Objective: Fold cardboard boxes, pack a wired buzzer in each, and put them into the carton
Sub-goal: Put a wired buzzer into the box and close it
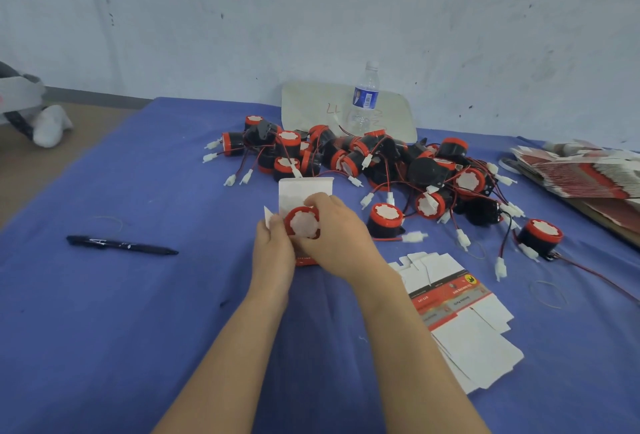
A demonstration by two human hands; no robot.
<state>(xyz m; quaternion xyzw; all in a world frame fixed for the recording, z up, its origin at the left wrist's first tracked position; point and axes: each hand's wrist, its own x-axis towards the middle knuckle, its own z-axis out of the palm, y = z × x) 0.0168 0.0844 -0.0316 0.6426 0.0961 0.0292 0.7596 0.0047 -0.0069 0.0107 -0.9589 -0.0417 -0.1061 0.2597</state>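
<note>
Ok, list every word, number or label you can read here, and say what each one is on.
White board: red handwriting, perhaps "17", not certain; the red marks behind the bottle are unreadable.
Water bottle: blue label, too small to read.
Flat box blank: print on the red band, blurred, unreadable.
Black pen: white print, too small to read.
</note>
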